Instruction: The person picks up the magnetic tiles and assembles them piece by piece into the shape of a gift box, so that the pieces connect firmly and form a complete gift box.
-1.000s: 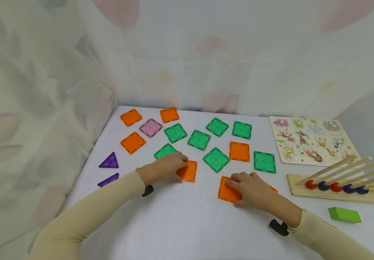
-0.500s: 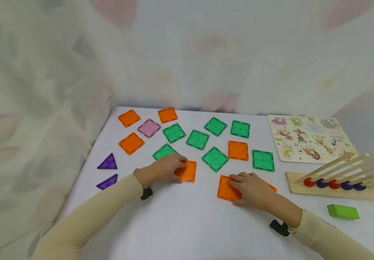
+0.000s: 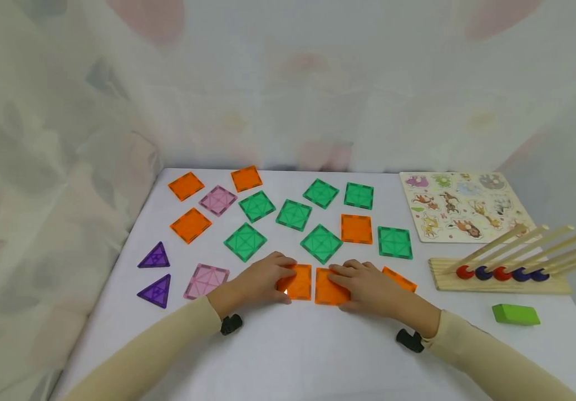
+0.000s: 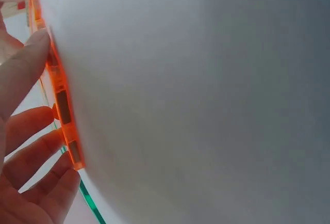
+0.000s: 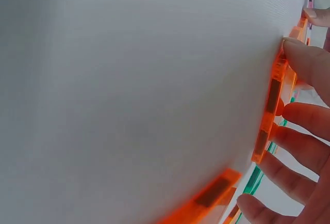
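Flat on the white table, my left hand [image 3: 262, 278] grips an orange square magnetic tile [image 3: 303, 282] at its left side. In the left wrist view the thumb is on the near edge of that tile [image 4: 63, 102], with the fingers spread along it. Just to the right, my right hand [image 3: 370, 287] holds a second orange tile [image 3: 326, 288] between thumb and fingers. A narrow gap separates the two tiles, which lie side by side. Another orange tile [image 3: 399, 278] is partly hidden behind the right hand.
Several green tiles [image 3: 321, 243] and more orange tiles [image 3: 356, 229] lie farther back. Pink tiles [image 3: 206, 281] and purple triangles [image 3: 156, 291] are at left. To the right are an animal puzzle board [image 3: 460, 207], a wooden peg stand [image 3: 500, 281] and a green block [image 3: 516, 314].
Both hands have drawn closer together, each bringing its orange tile along; the wide gap between the tiles has narrowed. A pink tile by the left forearm has come into view. The head view has shifted slightly.
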